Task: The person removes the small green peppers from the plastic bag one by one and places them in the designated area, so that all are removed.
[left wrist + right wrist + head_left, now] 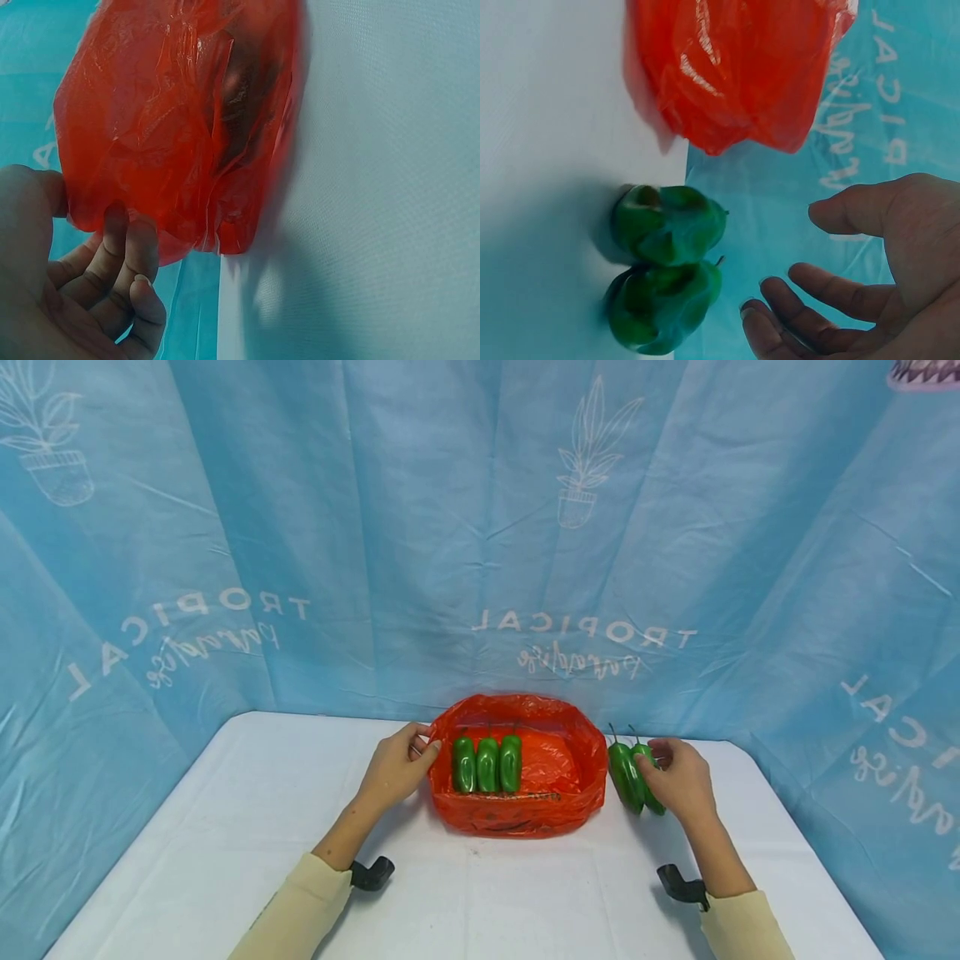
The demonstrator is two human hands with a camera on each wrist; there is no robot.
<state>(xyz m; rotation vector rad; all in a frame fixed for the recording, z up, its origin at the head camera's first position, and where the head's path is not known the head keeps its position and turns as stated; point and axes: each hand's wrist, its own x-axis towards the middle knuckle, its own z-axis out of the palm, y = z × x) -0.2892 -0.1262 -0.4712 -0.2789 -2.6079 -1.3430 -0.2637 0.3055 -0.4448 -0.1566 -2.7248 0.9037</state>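
A red plastic bag [517, 820] stands open on the white table, with three green chili peppers [487, 767] side by side in its left part. At its left rim my left hand [396, 768] pinches the plastic; the left wrist view shows the thumb and fingers at the edge of the bag [150, 120]. Two more green peppers, a left one [624, 775] and a right one [651, 797], lie together just right of the bag, stems toward the back. Over the right one hovers my right hand [686, 779], its fingers relaxed and apart from both peppers in the right wrist view.
Behind the white table [480, 910] hangs a blue curtain [420, 568] with plant prints and mirrored lettering, close to the back edge. Dark wrist mounts [371, 874] stick out from both wrists above the tabletop.
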